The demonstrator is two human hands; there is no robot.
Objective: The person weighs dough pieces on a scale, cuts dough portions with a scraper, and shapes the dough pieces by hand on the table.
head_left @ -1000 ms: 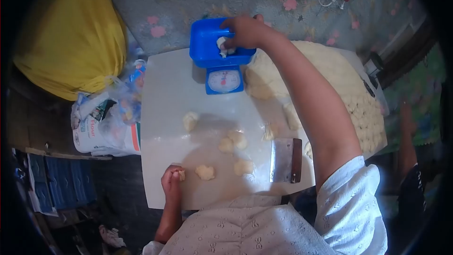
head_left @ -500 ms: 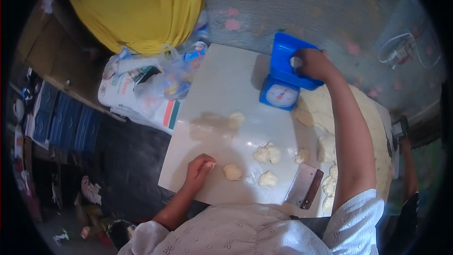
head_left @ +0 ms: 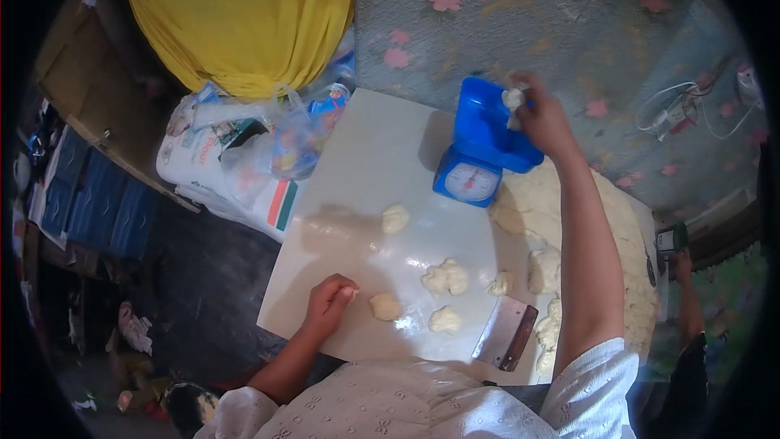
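Observation:
My right hand (head_left: 539, 118) is above the blue tray (head_left: 479, 110) of a kitchen scale, fingers closed round a lump of dough (head_left: 513, 99). The scale's round dial (head_left: 471, 182) faces me. Low on the left of the table, my left hand (head_left: 328, 305) is closed, with a small pale bit, apparently dough, at its fingertips. Just right of it lies a dough piece (head_left: 385, 306). Other dough pieces are a double lump (head_left: 445, 276), one nearer me (head_left: 444, 319) and one farther off (head_left: 396, 219). A dough scraper (head_left: 505, 333) with a brown handle rests near the front edge.
A large dough sheet (head_left: 605, 228) covers the table's right side, partly behind my right arm. Left of the white table (head_left: 325, 195) are a flour sack (head_left: 203, 158) and plastic bags. Yellow cloth (head_left: 244, 16) hangs behind. Another person's arm (head_left: 687, 297) shows at far right.
My right hand has risen from inside the scale tray, with the dough lump in its fingers. My left hand stays closed beside the same dough piece. The whole view has shifted slightly.

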